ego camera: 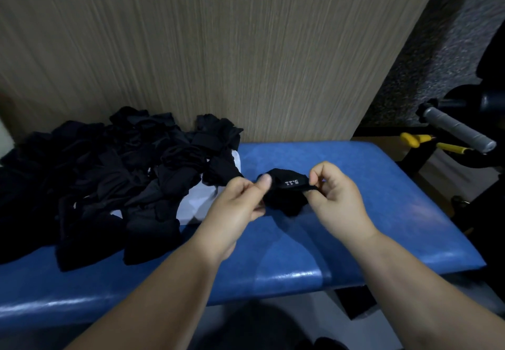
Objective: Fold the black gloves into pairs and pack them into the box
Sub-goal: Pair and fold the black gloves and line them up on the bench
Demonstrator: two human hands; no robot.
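Left hand (240,199): thumb and fingers pinching the glove's left end, mid-frame.
Right hand (334,194): fingers curled, pinching its right end.
Glove (287,191): stretched between both hands, above the blue bench (355,226).
Pile (109,174): black gloves heaped at left.

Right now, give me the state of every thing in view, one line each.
held glove: stretched between both hands, white print showing.
left hand: pinches the glove's left end.
right hand: pinches its right end.
glove pile: loose heap on the blue bench.
white thing: mostly covered by the pile; unclear what it is.
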